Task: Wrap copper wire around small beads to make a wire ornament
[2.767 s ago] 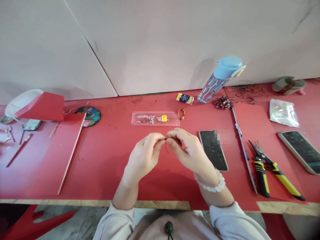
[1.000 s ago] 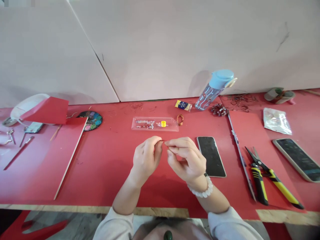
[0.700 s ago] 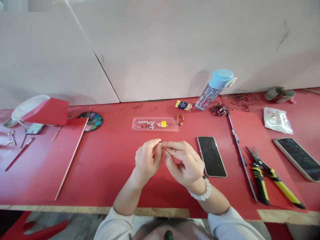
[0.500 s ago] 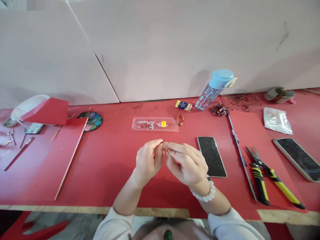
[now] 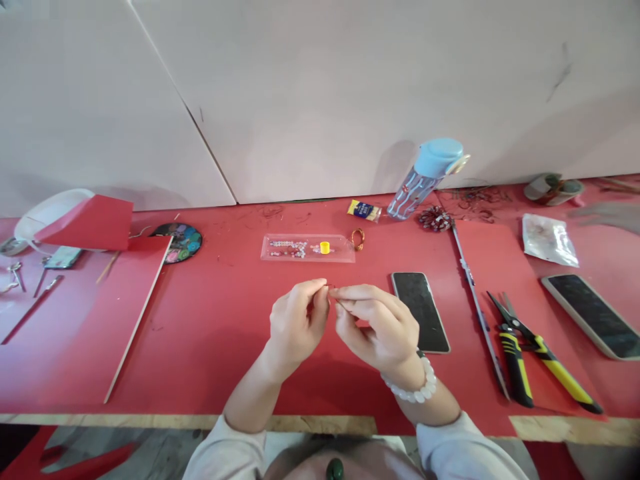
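My left hand (image 5: pixel 300 315) and my right hand (image 5: pixel 377 325) meet fingertip to fingertip above the red table. Both are closed in a pinch. Between them shows a thin red strand (image 5: pixel 331 287); whether it is thread or wire I cannot tell. Most of it is hidden by the fingers. Just beyond my hands lies a clear tray (image 5: pixel 345 257) with small pale and reddish beads (image 5: pixel 289 250) and a yellow cap (image 5: pixel 325 247). A coiled orange-brown ring (image 5: pixel 357 239) touches the tray's right end. White beads form a bracelet (image 5: pixel 417 390) on my right wrist.
A black phone (image 5: pixel 421 312) lies beside my right hand. Yellow-black pliers (image 5: pixel 517 327), a second phone (image 5: pixel 595 313) and a plastic packet (image 5: pixel 550 240) are farther right. A blue-lidded bottle (image 5: pixel 425 177) stands behind. At far right another person's blurred hand (image 5: pixel 613 215) reaches in.
My right fingertips have drawn slightly away from my left ones, so the gap between them is wider. Another person's hand has come into view at the far right.
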The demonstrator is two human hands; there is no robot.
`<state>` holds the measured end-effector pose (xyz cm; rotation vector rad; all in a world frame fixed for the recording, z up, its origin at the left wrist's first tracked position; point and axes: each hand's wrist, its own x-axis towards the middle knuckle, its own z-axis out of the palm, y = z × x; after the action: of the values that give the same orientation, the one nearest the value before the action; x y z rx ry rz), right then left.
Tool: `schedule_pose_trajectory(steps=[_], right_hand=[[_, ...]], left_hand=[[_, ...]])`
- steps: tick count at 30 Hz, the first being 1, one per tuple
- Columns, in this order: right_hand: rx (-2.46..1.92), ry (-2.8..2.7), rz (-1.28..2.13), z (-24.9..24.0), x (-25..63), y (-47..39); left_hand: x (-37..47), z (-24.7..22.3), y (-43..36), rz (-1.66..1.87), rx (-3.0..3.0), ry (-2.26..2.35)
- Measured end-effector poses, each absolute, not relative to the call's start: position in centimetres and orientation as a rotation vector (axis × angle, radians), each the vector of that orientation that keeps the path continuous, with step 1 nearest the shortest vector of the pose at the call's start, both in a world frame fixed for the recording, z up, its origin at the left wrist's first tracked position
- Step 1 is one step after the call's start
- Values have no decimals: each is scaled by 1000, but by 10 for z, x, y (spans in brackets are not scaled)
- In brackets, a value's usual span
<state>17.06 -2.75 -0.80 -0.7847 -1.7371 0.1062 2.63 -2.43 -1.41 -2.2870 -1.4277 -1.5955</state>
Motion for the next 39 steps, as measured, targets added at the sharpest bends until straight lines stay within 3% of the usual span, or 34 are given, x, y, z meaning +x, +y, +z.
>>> schedule_pose_trajectory(steps=[7, 11, 23, 29, 33, 39], right_hand=[[-767, -1363, 809, -1, 184, -26], [-707, -1268, 980, 1, 188, -22], [-668, -1337, 972, -2, 188, -21], [-571, -1558, 656, 0, 192, -19], [-434, -1535, 814, -2, 198, -18], [-649, -1587, 829, 2, 208, -18]], left_hand=[[30, -10, -28, -1522, -2663, -1245], [33, -10, -28, -1634, -2719, -1267], [31, -7, -23, -1729, -2584, -1253], [28, -8, -22, -1723, -2547, -1229], [27, -6, -23, -1766, -2466, -1075], [23, 1, -28, -1866, -2596, -1223]])
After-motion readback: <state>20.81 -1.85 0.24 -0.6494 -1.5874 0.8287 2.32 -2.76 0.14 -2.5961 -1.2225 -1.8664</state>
